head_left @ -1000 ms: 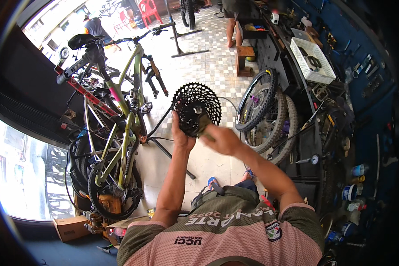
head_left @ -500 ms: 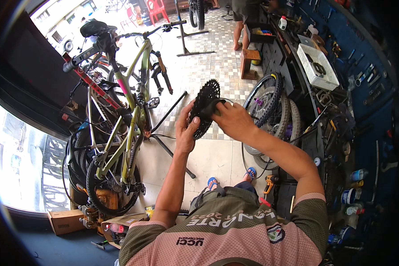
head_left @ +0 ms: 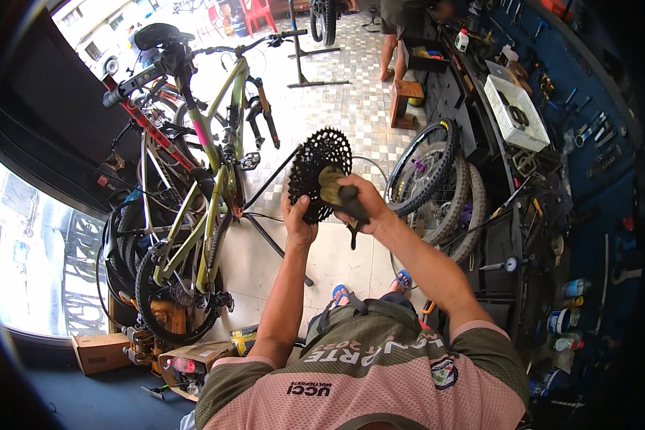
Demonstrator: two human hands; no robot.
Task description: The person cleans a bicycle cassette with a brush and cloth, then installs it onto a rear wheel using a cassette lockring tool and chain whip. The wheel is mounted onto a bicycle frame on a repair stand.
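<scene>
A black bicycle cassette [head_left: 308, 159] is held up in front of me, its toothed face turned partly toward me. My left hand [head_left: 299, 221] grips its lower left edge, thumb on the near side and the other fingers mostly hidden behind. In my right hand [head_left: 369, 204] is a bunched olive and dark rag [head_left: 330, 188], its fingers closed round it. The rag presses on or lies just over the middle of the cassette, and a dark tail of it hangs below the hand.
At the left a green bicycle [head_left: 193, 247] is clamped in a red and black repair stand [head_left: 150, 129]. Loose wheels [head_left: 437, 179] lean at the right below a cluttered bench, which carries a white basket [head_left: 512, 122]. Another person's legs [head_left: 390, 57] show at the back.
The cassette has turned so more of its face shows. My right hand has come lower and toward me, bringing the rag into clearer view.
</scene>
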